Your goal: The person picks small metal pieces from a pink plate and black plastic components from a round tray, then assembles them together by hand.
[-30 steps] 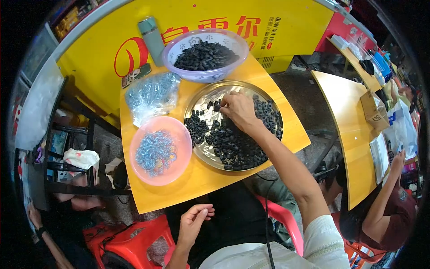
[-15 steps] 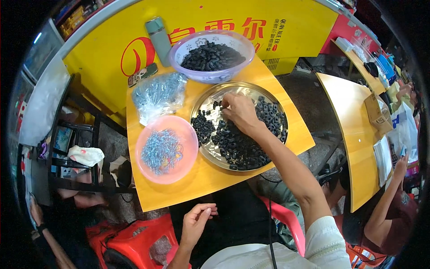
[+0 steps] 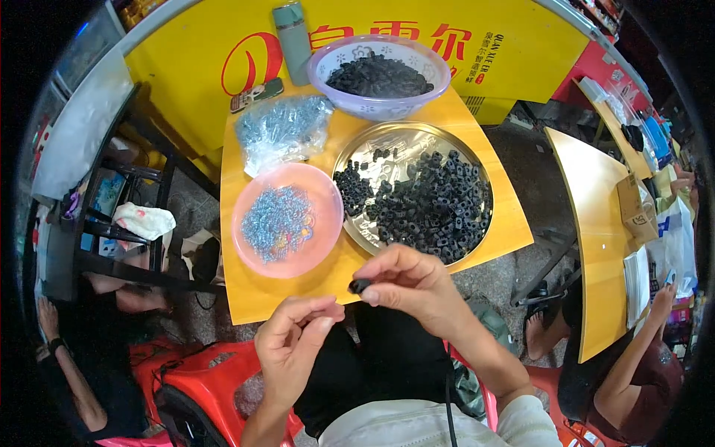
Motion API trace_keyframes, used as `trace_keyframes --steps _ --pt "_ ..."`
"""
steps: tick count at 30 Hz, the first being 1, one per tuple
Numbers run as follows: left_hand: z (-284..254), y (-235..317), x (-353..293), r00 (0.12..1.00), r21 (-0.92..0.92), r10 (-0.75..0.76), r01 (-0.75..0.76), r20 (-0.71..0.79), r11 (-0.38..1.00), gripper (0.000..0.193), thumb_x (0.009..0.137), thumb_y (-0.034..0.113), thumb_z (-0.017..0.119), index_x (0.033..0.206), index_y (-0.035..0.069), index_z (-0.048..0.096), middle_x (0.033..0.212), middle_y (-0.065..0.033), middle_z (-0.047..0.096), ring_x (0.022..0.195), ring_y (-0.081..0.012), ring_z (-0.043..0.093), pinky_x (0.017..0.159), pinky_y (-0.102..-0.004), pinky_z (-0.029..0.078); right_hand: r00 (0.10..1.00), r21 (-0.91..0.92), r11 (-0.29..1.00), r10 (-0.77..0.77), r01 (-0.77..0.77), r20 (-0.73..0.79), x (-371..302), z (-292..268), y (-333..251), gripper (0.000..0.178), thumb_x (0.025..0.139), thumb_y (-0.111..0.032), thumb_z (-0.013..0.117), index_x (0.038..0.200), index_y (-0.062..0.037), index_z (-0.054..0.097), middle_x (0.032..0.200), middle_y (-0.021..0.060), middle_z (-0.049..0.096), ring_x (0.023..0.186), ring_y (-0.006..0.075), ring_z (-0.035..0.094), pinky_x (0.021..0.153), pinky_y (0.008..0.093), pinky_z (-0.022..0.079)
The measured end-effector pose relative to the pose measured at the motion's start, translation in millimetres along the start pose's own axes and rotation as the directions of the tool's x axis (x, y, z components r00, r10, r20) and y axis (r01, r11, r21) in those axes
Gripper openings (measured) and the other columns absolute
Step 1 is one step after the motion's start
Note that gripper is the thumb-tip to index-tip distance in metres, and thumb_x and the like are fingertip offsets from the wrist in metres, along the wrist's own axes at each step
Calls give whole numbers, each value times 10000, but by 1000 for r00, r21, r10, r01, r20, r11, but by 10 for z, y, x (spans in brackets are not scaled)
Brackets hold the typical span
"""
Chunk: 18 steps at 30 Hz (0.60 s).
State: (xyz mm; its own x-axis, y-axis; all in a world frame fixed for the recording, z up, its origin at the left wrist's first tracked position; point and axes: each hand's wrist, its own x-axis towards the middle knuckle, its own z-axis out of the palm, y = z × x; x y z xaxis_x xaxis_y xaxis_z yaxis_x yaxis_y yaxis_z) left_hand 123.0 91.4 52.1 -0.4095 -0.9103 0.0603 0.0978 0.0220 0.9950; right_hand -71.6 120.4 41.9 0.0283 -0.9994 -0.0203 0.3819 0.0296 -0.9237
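My right hand [image 3: 421,294] pinches a small black plastic piece [image 3: 358,285] between thumb and fingertips, above my lap at the table's front edge. Close beside it on the left, my left hand [image 3: 292,344] has thumb and index finger brought together; anything between them is too small to make out. Beyond the hands lies a round metal tray [image 3: 398,138] with a large heap of black pieces [image 3: 439,197] and a smaller pile [image 3: 352,186] at its left. To its left, a pink bowl [image 3: 328,216] holds many tiny bluish, shiny pieces [image 3: 275,220].
Behind the tray stands a purple-rimmed bowl [image 3: 328,89] full of black pieces. A clear bag [image 3: 287,130] of bluish pieces, a green bottle [image 3: 293,45] and a flat patterned object [image 3: 257,94] are nearby. Other people sit left and right, by a second table [image 3: 588,246].
My right hand has come back from the tray toward my body with a black piece in its fingertips. My left hand has risen to meet it. The view has shifted slightly.
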Motion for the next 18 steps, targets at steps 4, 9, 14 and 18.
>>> trace_keyframes --steps 4,9,14,18 --pt "50 -191 -30 998 -30 37 -36 58 999 219 814 -75 630 1027 -45 591 920 -79 623 803 -104 598 724 -228 492 999 -113 993 -27 31 38 -196 59 165 183 868 -65 629 1034 11 618 956 30 624 796 64 582 685 201 483" --pt "89 -383 -35 997 -16 -59 60 59 998 172 823 -44 640 990 -31 607 883 -55 635 734 -77 591 627 -195 487 990 124 987 118 -107 -82 -251 28 352 187 859 -44 631 1037 8 608 952 42 625 795 76 587 693 215 488" --pt "66 -440 53 992 45 -93 89 82 995 167 811 -8 666 971 -17 616 871 -55 639 737 -82 594 633 -207 490 970 153 961 241 -232 -43 -202 -119 462 186 862 -71 635 1033 -5 607 897 27 634 787 74 581 695 220 490" --pt "-25 -281 435 996 426 -28 -10 83 905 133 812 50 655 933 -4 655 818 -71 628 764 -164 612 674 -278 472 973 145 971 204 -188 -105 -185 -224 417 181 862 -73 636 1032 -17 608 904 13 624 774 64 566 705 202 466"
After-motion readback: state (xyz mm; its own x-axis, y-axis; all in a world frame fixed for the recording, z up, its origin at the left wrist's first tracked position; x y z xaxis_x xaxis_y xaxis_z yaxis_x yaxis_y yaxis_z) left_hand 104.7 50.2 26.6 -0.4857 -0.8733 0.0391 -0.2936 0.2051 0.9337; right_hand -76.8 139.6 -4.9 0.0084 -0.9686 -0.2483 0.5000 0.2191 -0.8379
